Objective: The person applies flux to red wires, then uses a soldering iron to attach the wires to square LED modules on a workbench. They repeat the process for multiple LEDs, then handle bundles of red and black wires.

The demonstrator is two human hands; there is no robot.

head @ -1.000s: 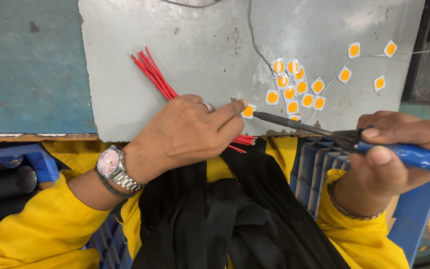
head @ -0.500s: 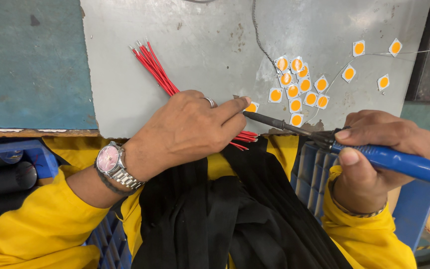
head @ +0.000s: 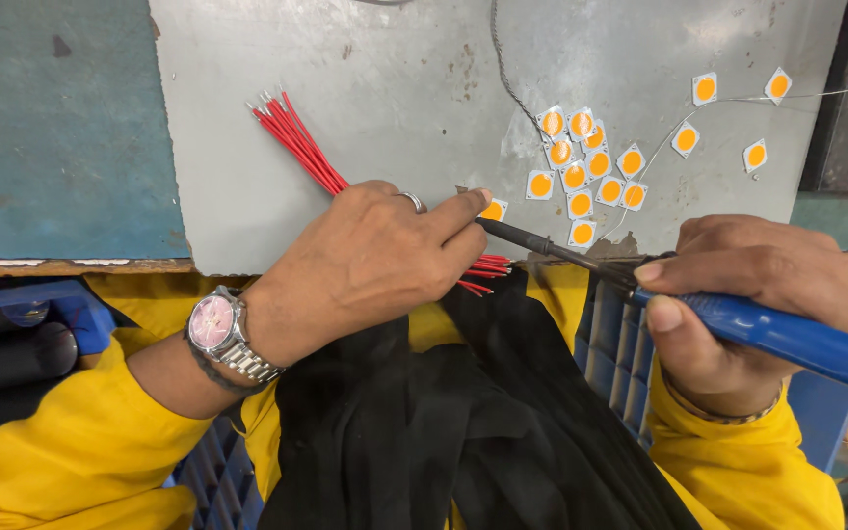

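Note:
My left hand [head: 380, 260], with a ring and a wristwatch, rests on the grey metal sheet [head: 395, 108] over a bundle of red wires [head: 296, 142]. Its fingertips press on a small white square chip with an orange centre [head: 492, 209]. My right hand [head: 738, 294] grips the blue handle of a soldering iron [head: 787, 339]. The iron's dark tip touches the chip under my left fingers.
Several more orange-centred square chips [head: 581, 162] lie in a cluster on the sheet, with a few scattered at the right [head: 704, 88]. A thin wire [head: 507, 69] runs down the sheet. A teal bench top [head: 51, 128] is at left. Black cloth [head: 424, 422] covers my lap.
The soldering iron's tip has slid left to the chip under my left fingers, and my right hand has come closer. My left hand has stayed on the wires.

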